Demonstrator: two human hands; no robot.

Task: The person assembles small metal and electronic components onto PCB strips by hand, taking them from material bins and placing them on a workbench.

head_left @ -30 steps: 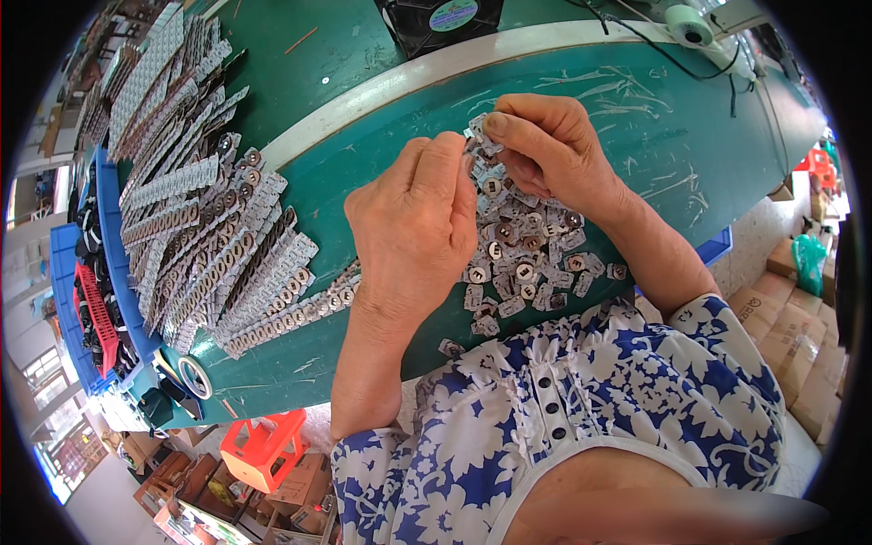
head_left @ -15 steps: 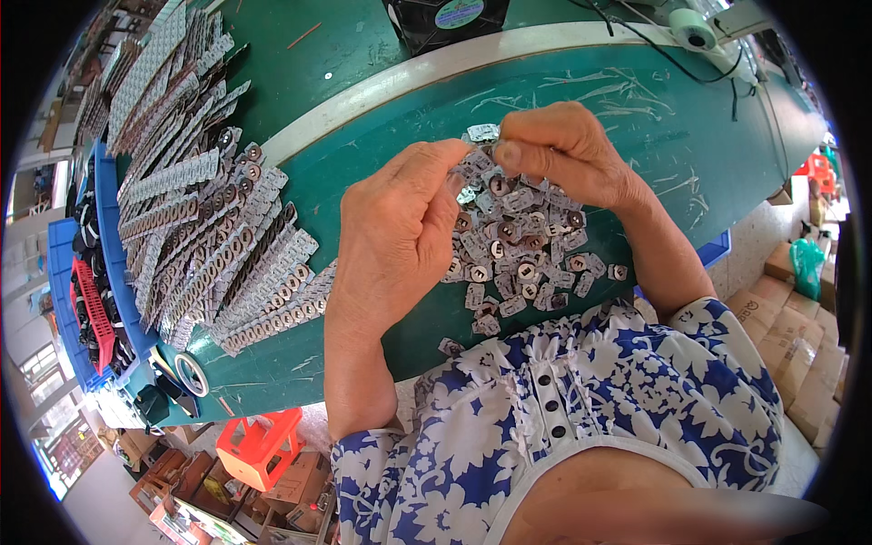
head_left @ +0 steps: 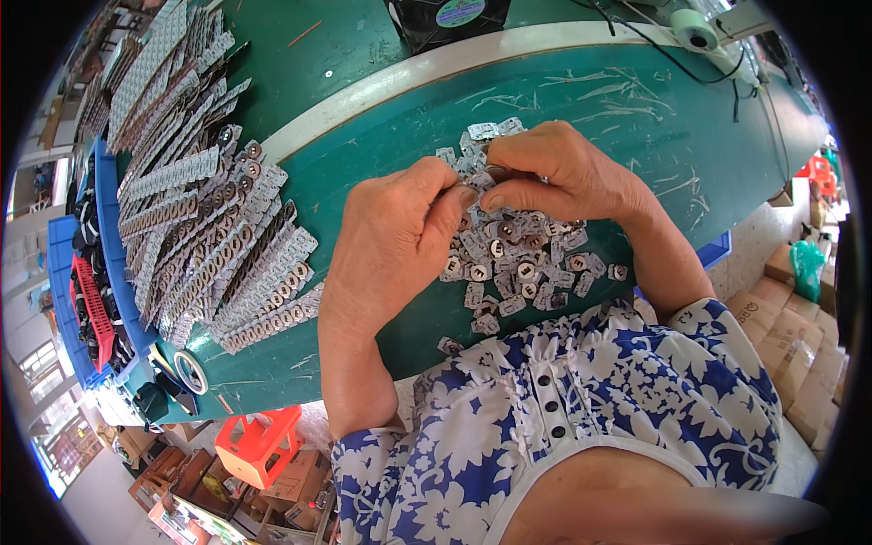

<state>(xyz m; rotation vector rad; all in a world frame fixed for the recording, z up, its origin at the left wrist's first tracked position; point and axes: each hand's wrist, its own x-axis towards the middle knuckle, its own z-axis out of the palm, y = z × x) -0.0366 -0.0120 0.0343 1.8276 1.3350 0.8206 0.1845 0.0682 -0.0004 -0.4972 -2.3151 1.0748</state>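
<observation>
My left hand (head_left: pixel 392 232) and my right hand (head_left: pixel 565 173) meet over a heap of small grey pieces (head_left: pixel 522 245), several of them bearing round silver discs. Thumb and forefinger of each hand are pinched together, the tips nearly touching. Whatever is between them is mostly hidden by the fingers; I cannot make out its kind. More loose pieces lie just beyond my fingertips and down toward my shirt. Left of my left hand spreads a large pile of long grey strips (head_left: pixel 227 263) with rows of similar round discs.
Blue bins (head_left: pixel 123 263) stand at the left edge, one with a red basket (head_left: pixel 91 313). A tape roll (head_left: pixel 190 372) lies near the table's front left. A white strip (head_left: pixel 363 100) crosses the green table (head_left: pixel 727 154). A black fan (head_left: pixel 445 23) stands behind it.
Both hands have lowered slightly toward me, the left also shifting a little left. Loose pieces at the heap's far edge are now uncovered. The pinched fingers remain close together.
</observation>
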